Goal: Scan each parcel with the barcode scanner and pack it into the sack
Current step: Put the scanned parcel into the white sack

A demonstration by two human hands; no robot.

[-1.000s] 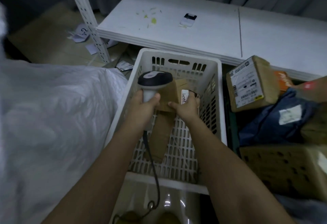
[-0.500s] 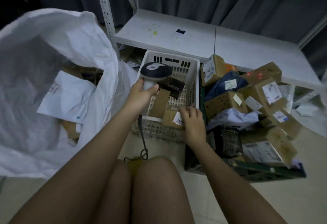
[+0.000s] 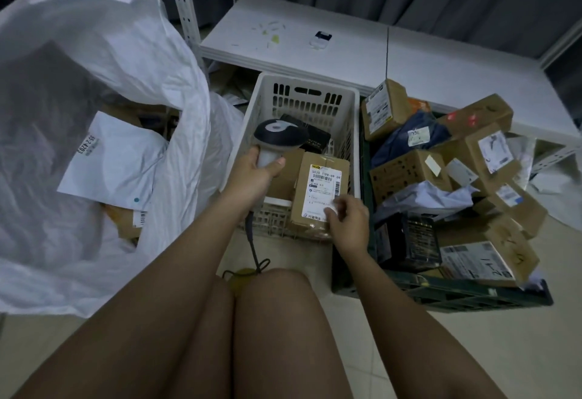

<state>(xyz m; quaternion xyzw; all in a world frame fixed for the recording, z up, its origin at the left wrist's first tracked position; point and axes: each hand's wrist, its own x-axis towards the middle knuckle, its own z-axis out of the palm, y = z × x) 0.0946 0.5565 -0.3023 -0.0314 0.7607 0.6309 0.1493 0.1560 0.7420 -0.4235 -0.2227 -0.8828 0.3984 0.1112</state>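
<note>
My left hand (image 3: 252,175) grips the handle of the barcode scanner (image 3: 278,137), held over the white basket (image 3: 261,96). Its cable drops down toward my knees. A brown cardboard parcel (image 3: 318,191) with a white label facing up leans at the basket's front right. My right hand (image 3: 348,222) holds that parcel at its lower right corner, fingers curled over the label's edge. A black parcel (image 3: 315,139) lies deeper in the basket behind the scanner. The big white sack (image 3: 110,52) stands open at the left with a white mailer (image 3: 113,162) and brown parcels inside.
A dark green crate (image 3: 441,288) at the right is heaped with several cardboard boxes and a blue bag (image 3: 409,143). A low white shelf board (image 3: 315,49) with a small card runs behind. Metal rack posts (image 3: 182,5) rise at the back. My knees fill the foreground.
The head has pulled back from the basket, bringing sack and crate into view. My right hand has tipped the brown parcel up, its label now facing me. The scanner stays over the basket.
</note>
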